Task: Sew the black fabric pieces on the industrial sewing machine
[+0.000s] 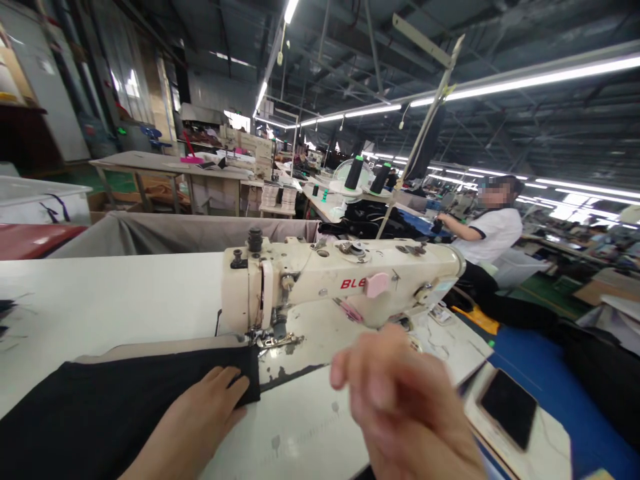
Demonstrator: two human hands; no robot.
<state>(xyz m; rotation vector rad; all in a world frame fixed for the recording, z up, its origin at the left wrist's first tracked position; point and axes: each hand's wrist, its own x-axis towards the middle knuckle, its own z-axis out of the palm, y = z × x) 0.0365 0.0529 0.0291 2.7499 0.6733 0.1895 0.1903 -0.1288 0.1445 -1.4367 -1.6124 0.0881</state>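
My left hand (213,400) lies on a piece of black fabric (125,387), with its fingers laid over the fabric near its right end. A beige strip (165,347) shows along the fabric's far edge. That edge reaches the needle area of a cream sewing machine (310,280), by the metal presser foot (273,339). Raised over the front of the white sewing table (300,433), my right hand (395,387) is smeared by motion. Its fingers look bent, and I see nothing clear in them. A pink pad (377,285) sits on the machine's arm.
At the right front a phone (510,407) rests on a pale surface beside blue cloth (540,373). Thread cones (354,173) stand behind the machine. A person in a white shirt (495,233) works at the right. Dark scraps (6,313) lie at the table's left edge.
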